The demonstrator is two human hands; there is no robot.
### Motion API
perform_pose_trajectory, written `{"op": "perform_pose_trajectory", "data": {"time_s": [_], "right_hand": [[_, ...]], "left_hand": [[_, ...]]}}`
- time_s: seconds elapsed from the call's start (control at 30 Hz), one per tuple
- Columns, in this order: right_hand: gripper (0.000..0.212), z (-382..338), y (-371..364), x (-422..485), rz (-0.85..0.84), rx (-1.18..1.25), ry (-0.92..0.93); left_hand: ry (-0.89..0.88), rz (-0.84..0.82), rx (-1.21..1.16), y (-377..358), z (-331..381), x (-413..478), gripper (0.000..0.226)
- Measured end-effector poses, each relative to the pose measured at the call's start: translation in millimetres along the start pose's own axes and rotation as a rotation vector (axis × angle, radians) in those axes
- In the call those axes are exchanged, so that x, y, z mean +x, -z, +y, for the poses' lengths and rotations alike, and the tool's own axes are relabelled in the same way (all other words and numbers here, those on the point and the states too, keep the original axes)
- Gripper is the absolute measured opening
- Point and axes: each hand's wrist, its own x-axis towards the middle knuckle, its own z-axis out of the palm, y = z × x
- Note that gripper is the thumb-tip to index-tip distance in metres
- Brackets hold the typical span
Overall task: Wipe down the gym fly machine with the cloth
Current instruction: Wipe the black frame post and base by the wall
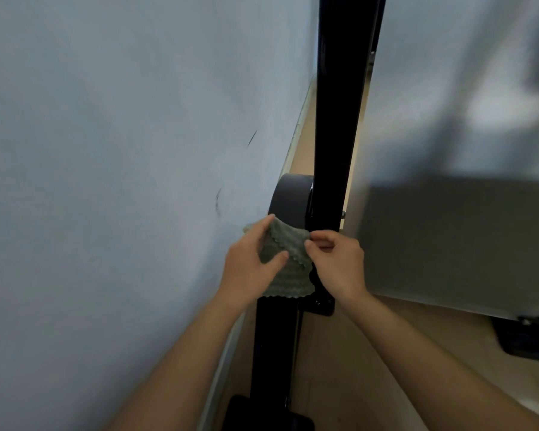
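Observation:
A grey-green textured cloth (pixel 288 269) hangs in front of the fly machine's black upright post (pixel 335 119). My left hand (pixel 251 265) grips the cloth's left side, thumb on its front. My right hand (pixel 336 262) pinches the cloth's upper right corner between thumb and forefinger. A dark round part of the machine (pixel 288 199) sits just above the cloth, to the left of the post. The black base bar (pixel 273 346) runs down between my forearms. The cloth hides part of the post's foot.
A pale blue-grey wall (pixel 122 150) fills the left side, very close to the machine. A grey panel or shroud (pixel 455 228) stands at the right. Beige floor (pixel 371 362) shows below, with a black foot (pixel 523 340) at the lower right.

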Motion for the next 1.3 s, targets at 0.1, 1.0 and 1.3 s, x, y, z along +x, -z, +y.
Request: {"op": "perform_pose_trajectory", "data": {"time_s": [0.1,1.0,1.3], "right_hand": [[0.018,8.5,1.5,-0.6,-0.076,0.083,-0.075],[0.057,22.1,-8.0,-6.8,-0.168,-0.270,0.454],[0.033,27.7,-7.9,-16.7,-0.109,-0.194,0.487]], "left_hand": [[-0.075,0.019,0.145,-15.2,-14.9,5.6,0.063],[-0.200,-0.107,0.061,-21.7,-4.8,86.0,0.041],[-0.320,-0.030,0.278,-8.0,-37.8,21.1,0.048]]}}
